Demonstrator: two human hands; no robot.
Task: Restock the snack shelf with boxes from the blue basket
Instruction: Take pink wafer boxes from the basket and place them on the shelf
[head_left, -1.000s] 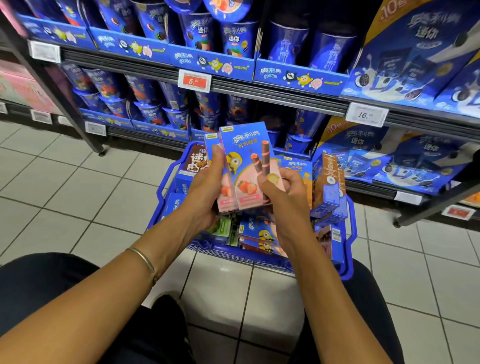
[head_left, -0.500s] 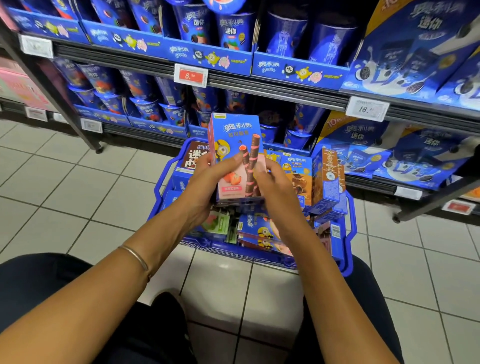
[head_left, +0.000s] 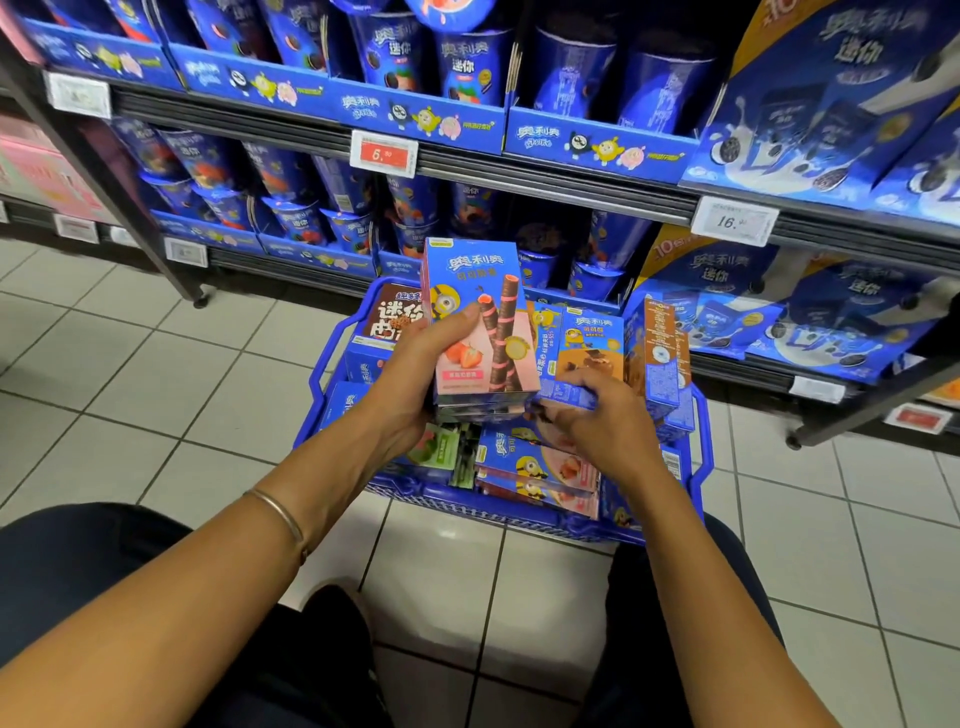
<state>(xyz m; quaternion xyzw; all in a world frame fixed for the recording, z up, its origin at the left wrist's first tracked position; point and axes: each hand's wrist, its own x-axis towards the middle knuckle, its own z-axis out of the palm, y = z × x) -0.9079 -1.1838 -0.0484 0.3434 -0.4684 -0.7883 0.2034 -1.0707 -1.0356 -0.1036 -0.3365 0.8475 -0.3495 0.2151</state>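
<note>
Right hand (head_left: 605, 421) grip unclear under held boxes (head_left: 480, 332), upper shelf packs (head_left: 831, 104) blurred, cropped

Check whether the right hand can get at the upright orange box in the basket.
Probably yes. The right hand is just in front of the orange box, whose top stands uncovered; the left hand holds the strawberry boxes off to the side.

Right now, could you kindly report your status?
Left hand grips stacked pink-and-blue cardboard snack boxes. Right hand down in blue plastic basket, grip unclear. Shelf unobstructed.
</note>
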